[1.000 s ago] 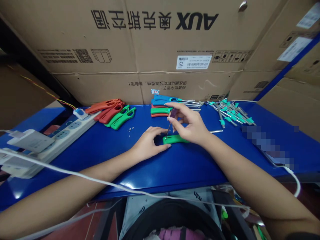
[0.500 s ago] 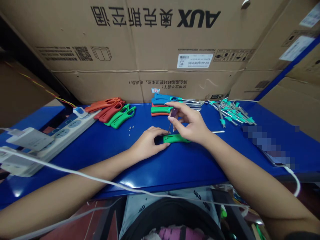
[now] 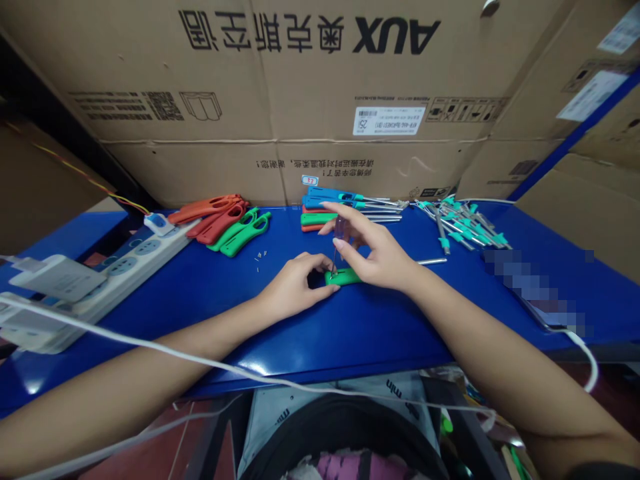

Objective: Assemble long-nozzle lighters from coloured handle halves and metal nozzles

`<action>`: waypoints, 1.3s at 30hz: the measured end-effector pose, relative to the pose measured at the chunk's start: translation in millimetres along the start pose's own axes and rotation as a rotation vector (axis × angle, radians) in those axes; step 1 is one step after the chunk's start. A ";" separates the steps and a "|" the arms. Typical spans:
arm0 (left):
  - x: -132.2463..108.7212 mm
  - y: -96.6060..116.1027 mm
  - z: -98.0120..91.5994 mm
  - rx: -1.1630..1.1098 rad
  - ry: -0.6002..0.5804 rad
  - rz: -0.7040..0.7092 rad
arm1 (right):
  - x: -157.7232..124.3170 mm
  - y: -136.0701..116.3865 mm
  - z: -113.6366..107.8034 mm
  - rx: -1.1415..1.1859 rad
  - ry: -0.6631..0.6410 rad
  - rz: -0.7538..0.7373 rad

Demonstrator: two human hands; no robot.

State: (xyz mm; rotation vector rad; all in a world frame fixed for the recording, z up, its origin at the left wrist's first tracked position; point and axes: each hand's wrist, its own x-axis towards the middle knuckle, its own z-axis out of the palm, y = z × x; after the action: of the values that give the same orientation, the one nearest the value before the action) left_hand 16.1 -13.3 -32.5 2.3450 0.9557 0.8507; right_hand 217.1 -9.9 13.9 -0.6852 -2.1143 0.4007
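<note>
A green handle (image 3: 349, 276) lies on the blue table, a metal rod (image 3: 433, 261) showing to its right. My left hand (image 3: 299, 283) grips the handle's left end between thumb and fingers. Above it, my right hand (image 3: 377, 250) holds a small screwdriver (image 3: 342, 230) with a dark, see-through grip. The screwdriver stands nearly upright, its tip at the handle's left end. My right hand hides part of the handle. Several tiny screws (image 3: 260, 255) lie to the left of my left hand.
Orange, red and green handles (image 3: 220, 223) lie at back left beside a white power strip (image 3: 123, 267). Blue, green and red pieces with rods (image 3: 333, 198) sit at back centre, teal-tipped rods (image 3: 463, 223) at back right. A phone (image 3: 535, 293) lies right; a white cable (image 3: 200, 361) crosses in front.
The screwdriver has gone from leaning to nearly upright. My right hand has shifted slightly left, its fingers changed around the grip.
</note>
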 end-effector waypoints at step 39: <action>1.4 2.3 -2.4 -0.134 0.022 -0.137 | 6.1 3.2 2.6 0.175 0.418 0.172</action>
State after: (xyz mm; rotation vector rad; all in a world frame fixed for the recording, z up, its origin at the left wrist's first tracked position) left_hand 16.2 -13.3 -28.9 2.1348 1.0227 0.8604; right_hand 213.0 -3.8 14.6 -0.7751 -1.6139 0.4835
